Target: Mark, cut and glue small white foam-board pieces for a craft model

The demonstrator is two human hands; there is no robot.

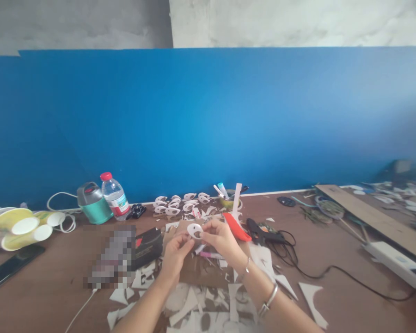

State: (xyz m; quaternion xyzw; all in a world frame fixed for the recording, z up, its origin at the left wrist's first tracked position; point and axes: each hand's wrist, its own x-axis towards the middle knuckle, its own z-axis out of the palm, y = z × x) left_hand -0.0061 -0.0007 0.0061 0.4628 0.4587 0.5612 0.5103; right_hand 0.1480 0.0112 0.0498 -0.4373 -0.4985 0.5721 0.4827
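A small white paper cutout with a hole and a dark spot is pinched between both hands, above the middle of the desk. My left hand grips its lower left edge with thumb and fingers. On the other side, my right hand holds the right edge, fingers closed. Behind the hands, several similar white eye-shaped cutouts with dark centres stand in rows. Brown cardboard and a pink-and-white marker lie beneath the hands. White paper scraps are strewn around the forearms.
A water bottle, a teal container and paper cups stand or lie at left. Right of the hands are an orange-red piece and a black glue gun with its cable. A long board lies far right.
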